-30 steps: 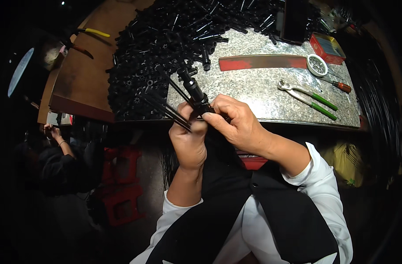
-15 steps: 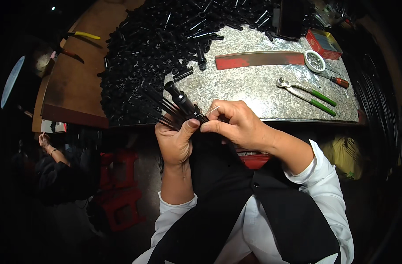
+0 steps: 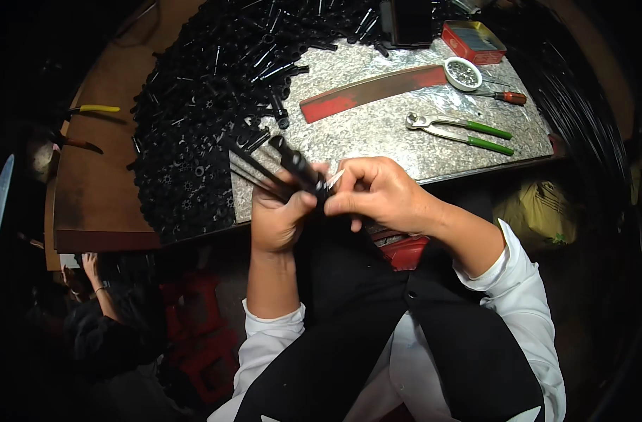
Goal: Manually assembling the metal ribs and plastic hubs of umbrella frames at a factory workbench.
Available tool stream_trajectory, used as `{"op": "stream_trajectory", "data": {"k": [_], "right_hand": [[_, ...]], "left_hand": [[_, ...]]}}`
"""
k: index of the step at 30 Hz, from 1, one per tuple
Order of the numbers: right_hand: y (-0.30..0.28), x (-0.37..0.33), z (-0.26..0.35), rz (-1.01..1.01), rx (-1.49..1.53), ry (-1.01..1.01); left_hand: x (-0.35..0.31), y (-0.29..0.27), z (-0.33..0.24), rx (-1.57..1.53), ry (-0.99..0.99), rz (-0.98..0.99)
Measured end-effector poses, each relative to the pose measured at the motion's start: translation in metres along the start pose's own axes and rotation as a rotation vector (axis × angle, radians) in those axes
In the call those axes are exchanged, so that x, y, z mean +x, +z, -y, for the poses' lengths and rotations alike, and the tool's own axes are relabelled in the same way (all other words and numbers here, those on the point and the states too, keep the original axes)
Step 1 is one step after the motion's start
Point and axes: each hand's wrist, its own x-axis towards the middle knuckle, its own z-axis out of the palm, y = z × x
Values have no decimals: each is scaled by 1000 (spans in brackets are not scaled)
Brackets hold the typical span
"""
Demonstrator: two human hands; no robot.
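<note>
My left hand (image 3: 273, 219) is closed round a black umbrella frame (image 3: 297, 166), its thick tube and thin ribs slanting up to the left. The thumb presses near the frame's lower end. Against that end, my right hand (image 3: 383, 195) is closed, pinching a thin pale wire (image 3: 334, 178) between thumb and forefinger. Both hands are close together in front of the table's near edge. Fingers and blur hide exactly where the wire meets the frame.
A big pile of black tubular parts (image 3: 187, 141) covers the table's left. Green-handled pincers (image 3: 486, 134), a red-brown strip (image 3: 370, 92), a white bowl (image 3: 447, 79) of small metal bits, a screwdriver (image 3: 512, 98) and a red tin (image 3: 469, 46) lie right. Another person's hand (image 3: 91, 269) shows far left.
The view has turned, so the tabletop things appear shifted left and tilted. The umbrella frame has moved slightly and is blurred. Both hands keep their hold.
</note>
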Motion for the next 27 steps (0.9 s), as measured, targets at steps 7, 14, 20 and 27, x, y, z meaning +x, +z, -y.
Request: {"op": "stream_trajectory", "data": {"k": [7, 14, 20, 27], "right_hand": [[19, 10, -25, -203, -230, -352], [23, -13, -7, -18, -171, -281], [11, -15, -15, -27, -224, -392], [6, -21, -19, 56, -15, -256]], "left_hand": [[-21, 57, 28, 565, 422, -404], [-33, 57, -8, 495, 181, -363], [-41, 62, -17, 748, 214, -233], [-50, 72, -19, 732, 222, -201]]}}
